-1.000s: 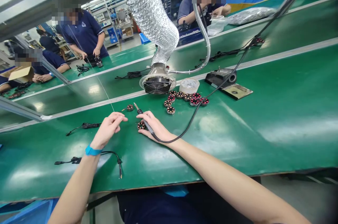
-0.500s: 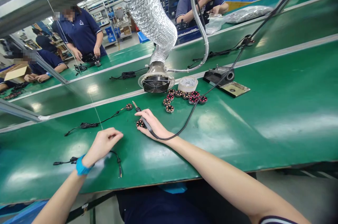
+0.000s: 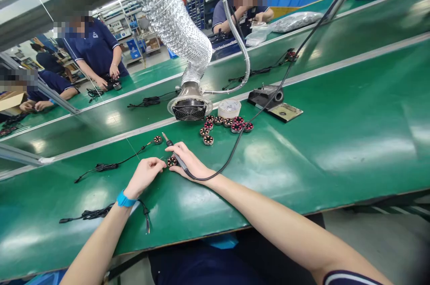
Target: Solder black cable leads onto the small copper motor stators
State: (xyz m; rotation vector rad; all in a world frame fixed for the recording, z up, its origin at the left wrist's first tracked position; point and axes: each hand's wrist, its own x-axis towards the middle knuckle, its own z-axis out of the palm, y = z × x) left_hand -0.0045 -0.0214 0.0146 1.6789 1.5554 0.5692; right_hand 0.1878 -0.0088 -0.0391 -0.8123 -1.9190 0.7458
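The person's right hand (image 3: pixel 190 164) grips the soldering iron (image 3: pixel 182 162) and, with thumb and finger, also a small wound coil (image 3: pixel 171 162), which is held above the green table (image 3: pixel 312 168). The left hand (image 3: pixel 146 176) has its fingertips pressed together at the coil's left edge; whether a thin wire lies between them, one cannot tell.

Since one hand carries two things, a small loosening of the grip could make the coil turn or slip, or could tilt the iron. The tip points away from the left fingers but is near them, so, if it is hot, a careless turn of the wrist could burn them. The tip is also just beside a second coil (image 3: pixel 157 140) with its cable (image 3: pixel 123 159), and might scorch these. The iron's cord (image 3: pixel 231 154) crosses in front of the grouped coils (image 3: pixel 208 140); a pull could drag it against them.
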